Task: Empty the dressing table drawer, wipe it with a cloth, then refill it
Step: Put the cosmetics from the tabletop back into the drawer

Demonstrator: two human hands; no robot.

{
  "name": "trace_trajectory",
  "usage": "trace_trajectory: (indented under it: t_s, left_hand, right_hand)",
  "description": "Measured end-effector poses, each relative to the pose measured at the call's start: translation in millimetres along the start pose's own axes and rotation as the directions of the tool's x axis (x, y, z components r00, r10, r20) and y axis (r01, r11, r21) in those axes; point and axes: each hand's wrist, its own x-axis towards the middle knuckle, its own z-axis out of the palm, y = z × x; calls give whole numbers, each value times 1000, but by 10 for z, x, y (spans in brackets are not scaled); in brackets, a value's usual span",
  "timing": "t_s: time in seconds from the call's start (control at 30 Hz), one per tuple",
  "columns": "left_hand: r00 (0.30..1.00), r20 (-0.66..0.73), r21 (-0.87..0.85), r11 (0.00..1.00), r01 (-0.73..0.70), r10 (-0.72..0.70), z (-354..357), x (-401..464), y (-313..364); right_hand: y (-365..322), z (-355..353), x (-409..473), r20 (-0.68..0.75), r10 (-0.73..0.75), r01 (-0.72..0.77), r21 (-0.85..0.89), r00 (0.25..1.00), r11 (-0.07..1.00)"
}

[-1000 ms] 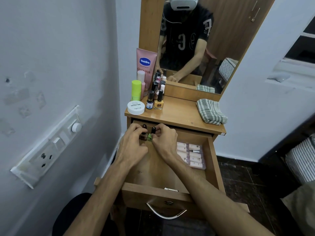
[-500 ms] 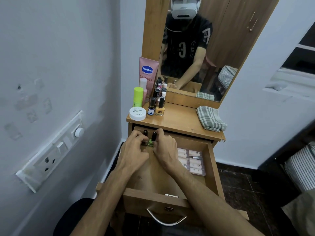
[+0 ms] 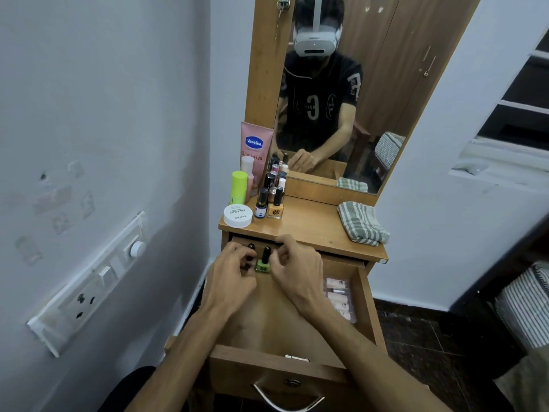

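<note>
The wooden drawer (image 3: pixel 368 304) of the dressing table stands pulled out. Both my hands are at its far left back corner. My left hand (image 3: pixel 231 282) curls its fingers round a dark nail polish bottle (image 3: pixel 251 248), of which mostly the black cap shows. A green nail polish bottle (image 3: pixel 263 265) with a black cap stands upright between my hands. My right hand (image 3: pixel 297 272) has curled fingers and its thumb against that bottle's right side. A checked green-and-white cloth (image 3: pixel 362 224) lies folded on the tabletop's right end.
A clear packet of sachets (image 3: pixel 340 298) lies along the drawer's right side. On the tabletop's left stand a pink Vaseline tube (image 3: pixel 255 144), a lime-green tube (image 3: pixel 238 187), a white jar (image 3: pixel 238 216) and several nail polish bottles (image 3: pixel 274 208). The left wall carries a switchboard (image 3: pixel 89 281).
My hands have drawn slightly apart, so the green bottle now shows between them. The camera has tilted up a little.
</note>
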Motion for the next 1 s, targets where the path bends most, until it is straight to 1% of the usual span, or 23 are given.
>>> trace_trajectory:
  t_s: [0.07,0.13,0.23,0.33,0.4,0.5,0.6,0.67,0.87,1.0]
  left_hand:
    - [998,-63,-11,1000,-5,4,-45,30,32]
    - [992,-120,30,999,-30,34,-97,82,66]
    - [973,-212,56,995,-86,96,-185,269,199]
    - [953,-266,78,988,-132,149,-267,574,394]
    - [949,-263,127,981,-147,176,-295,790,488]
    - [963,-188,241,960,-144,192,-278,1053,553]
    - [975,-105,335,930,-149,194,-224,1202,566]
    - [979,-80,366,919,-146,188,-196,1229,555]
    - [977,-99,323,934,-150,191,-198,1202,521]
    - [970,-112,250,951,-182,216,-255,1097,554]
  right_hand:
    - [6,-112,102,-99,9,-1,78,995,997]
    - [-6,-206,248,-162,36,-14,133,986,991]
    - [-33,-281,529,-189,67,-37,154,980,987]
    - [-86,-329,795,-175,76,-52,133,982,990]
    - [-107,-335,946,-129,79,-66,103,988,992]
    - [-75,-265,1093,-47,73,-70,51,996,996]
    - [-10,-192,1141,2,52,-52,45,999,998]
    - [21,-195,1135,7,48,-49,66,999,997]
    - [88,-270,1072,0,59,-58,182,998,982]
    - [97,-348,958,-25,115,-104,266,993,958]
